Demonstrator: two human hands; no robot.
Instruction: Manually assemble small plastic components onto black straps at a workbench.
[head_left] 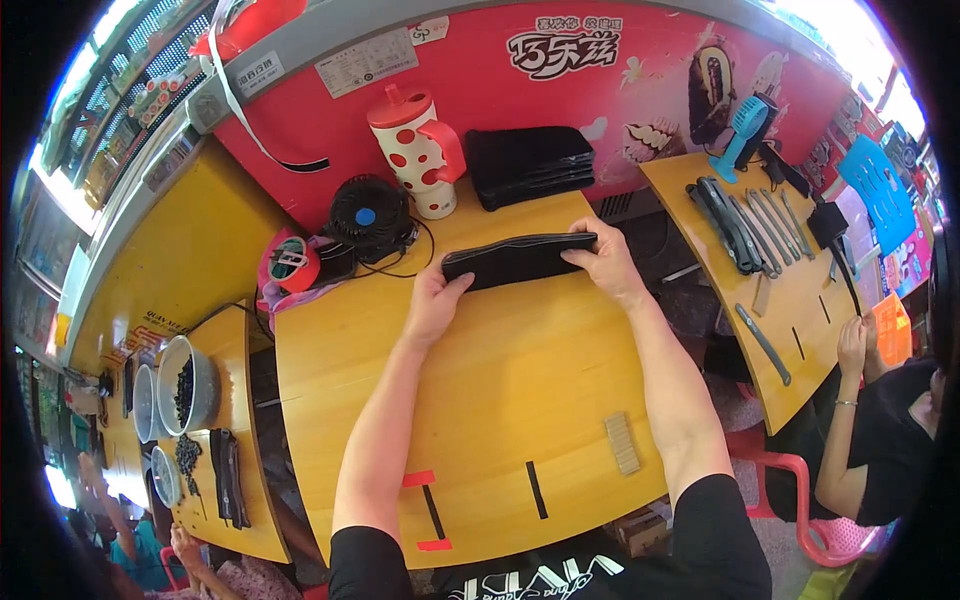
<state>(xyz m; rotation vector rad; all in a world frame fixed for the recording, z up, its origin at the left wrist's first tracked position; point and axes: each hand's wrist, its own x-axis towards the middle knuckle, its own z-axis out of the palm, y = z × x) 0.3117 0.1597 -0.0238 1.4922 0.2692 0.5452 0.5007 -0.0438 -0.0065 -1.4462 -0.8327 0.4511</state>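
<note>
Between my two hands, above the far part of the wooden table [480, 380], is a long flat black pouch [520, 262], held level. My left hand [435, 302] pinches its left end, thumb on the near face. At the other end my right hand [606, 262] grips it the same way, fingers behind. A thin grey line runs along its upper edge. Just beyond lies a stack of similar black pieces [530, 165], partly in clear wrapping.
A red-dotted tumbler [418, 155] and black fan [368, 215] stand at the back. A beige ridged block [621, 444] lies front right. Black strips [725, 225] cover part of the right table, where another person [885, 430] sits. Tubs [190, 385] occupy the left table.
</note>
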